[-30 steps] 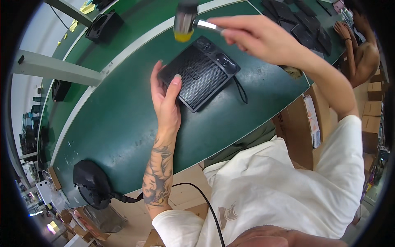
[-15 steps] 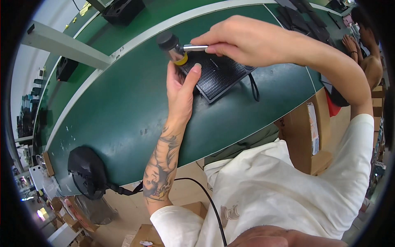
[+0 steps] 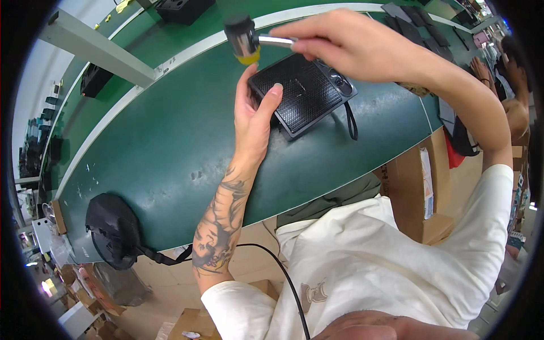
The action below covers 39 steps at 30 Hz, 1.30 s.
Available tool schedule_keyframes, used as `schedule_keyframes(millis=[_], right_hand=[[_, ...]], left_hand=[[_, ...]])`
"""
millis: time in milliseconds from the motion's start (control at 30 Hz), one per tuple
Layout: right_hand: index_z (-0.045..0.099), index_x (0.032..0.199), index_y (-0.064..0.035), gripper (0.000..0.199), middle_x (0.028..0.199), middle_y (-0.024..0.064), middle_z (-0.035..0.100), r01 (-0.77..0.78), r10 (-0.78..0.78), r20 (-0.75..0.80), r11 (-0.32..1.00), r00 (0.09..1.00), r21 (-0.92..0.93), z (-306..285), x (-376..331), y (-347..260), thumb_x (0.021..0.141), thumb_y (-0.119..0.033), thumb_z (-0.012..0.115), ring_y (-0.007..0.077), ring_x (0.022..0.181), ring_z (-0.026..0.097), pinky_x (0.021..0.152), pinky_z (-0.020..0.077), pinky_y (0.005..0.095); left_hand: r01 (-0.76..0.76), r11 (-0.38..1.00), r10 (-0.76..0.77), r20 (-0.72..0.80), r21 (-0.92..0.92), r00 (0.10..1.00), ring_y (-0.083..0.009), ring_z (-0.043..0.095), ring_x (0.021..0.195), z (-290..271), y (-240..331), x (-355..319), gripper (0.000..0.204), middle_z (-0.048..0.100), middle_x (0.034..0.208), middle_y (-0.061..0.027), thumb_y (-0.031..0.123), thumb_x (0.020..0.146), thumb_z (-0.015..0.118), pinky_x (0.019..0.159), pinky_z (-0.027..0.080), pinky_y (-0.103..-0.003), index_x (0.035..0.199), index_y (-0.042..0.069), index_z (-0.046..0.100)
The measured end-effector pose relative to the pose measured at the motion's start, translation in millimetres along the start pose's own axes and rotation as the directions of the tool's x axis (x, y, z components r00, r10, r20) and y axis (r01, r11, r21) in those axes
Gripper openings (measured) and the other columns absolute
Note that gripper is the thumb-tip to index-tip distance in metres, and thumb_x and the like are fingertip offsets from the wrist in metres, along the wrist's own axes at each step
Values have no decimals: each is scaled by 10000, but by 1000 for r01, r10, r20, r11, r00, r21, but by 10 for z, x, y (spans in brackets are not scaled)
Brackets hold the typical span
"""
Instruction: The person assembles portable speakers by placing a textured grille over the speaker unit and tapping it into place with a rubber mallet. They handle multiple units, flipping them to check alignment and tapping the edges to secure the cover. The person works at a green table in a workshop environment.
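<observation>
A black box-shaped speaker [image 3: 297, 93] with a textured grille and a strap loop lies on the green workbench [image 3: 187, 164]. My left hand [image 3: 255, 110] grips its left end, thumb on the grille and fingers round the edge. With my right hand [image 3: 345, 45] I hold a mallet [image 3: 245, 41] by its metal handle. The mallet has a black upper face and a yellow lower one. Its head hangs above the speaker's far left corner, just beyond my left fingertips and apart from the speaker. My right hand covers part of the speaker's far right side.
A black bag [image 3: 116, 229] with a strap sits on the bench's left end. A pale post [image 3: 102, 48] rises at the far left. Dark panels [image 3: 419, 25] lie at the far right, near another person's hands [image 3: 481, 71]. Cardboard boxes [image 3: 405, 187] stand below the bench.
My right hand has lifted the mallet up and away from the speaker's corner, uncovering more of the speaker's right end. My left hand keeps its grip on the speaker.
</observation>
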State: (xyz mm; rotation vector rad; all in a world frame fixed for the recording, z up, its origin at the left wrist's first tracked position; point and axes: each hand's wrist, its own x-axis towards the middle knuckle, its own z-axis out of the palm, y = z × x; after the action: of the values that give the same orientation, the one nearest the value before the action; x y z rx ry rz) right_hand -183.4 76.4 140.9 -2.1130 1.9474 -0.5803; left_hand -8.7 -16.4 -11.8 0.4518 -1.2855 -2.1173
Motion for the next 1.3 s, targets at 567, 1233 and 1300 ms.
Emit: schedule_keyframes(millis=[567, 1233, 1300], right_hand=[[638, 1378, -75, 382, 856, 157, 680, -138, 173, 180, 972, 968, -191, -97, -9, 82, 1003, -100, 566, 266, 756, 642, 716, 507, 370], [647, 1398, -123, 381, 773, 78, 606, -261, 258, 111, 965, 960, 13, -267, -188, -81, 1022, -125, 587, 132, 707, 541, 668, 468, 313], [648, 1390, -102, 383, 819, 108, 644, -172, 164, 87, 980, 983, 98, -205, -233, -64, 1011, -101, 598, 166, 727, 574, 688, 475, 321]], left_hand=[[30, 997, -28, 24, -65, 999, -211, 548, 1236, 40, -70, 42, 664, 532, 1374, -156, 112, 972, 640, 1092, 419, -329, 1544, -24, 331], [-24, 995, 24, -3, 94, 1000, -269, 444, 1398, 17, 3, -55, 1042, 300, 1597, -182, 180, 930, 743, 1187, 331, -369, 1647, 14, 5], [-27, 992, 15, 99, 121, 995, -282, 425, 1419, 22, 32, -160, 1129, 299, 1606, -186, 157, 901, 769, 1199, 313, -377, 1642, 25, -72]])
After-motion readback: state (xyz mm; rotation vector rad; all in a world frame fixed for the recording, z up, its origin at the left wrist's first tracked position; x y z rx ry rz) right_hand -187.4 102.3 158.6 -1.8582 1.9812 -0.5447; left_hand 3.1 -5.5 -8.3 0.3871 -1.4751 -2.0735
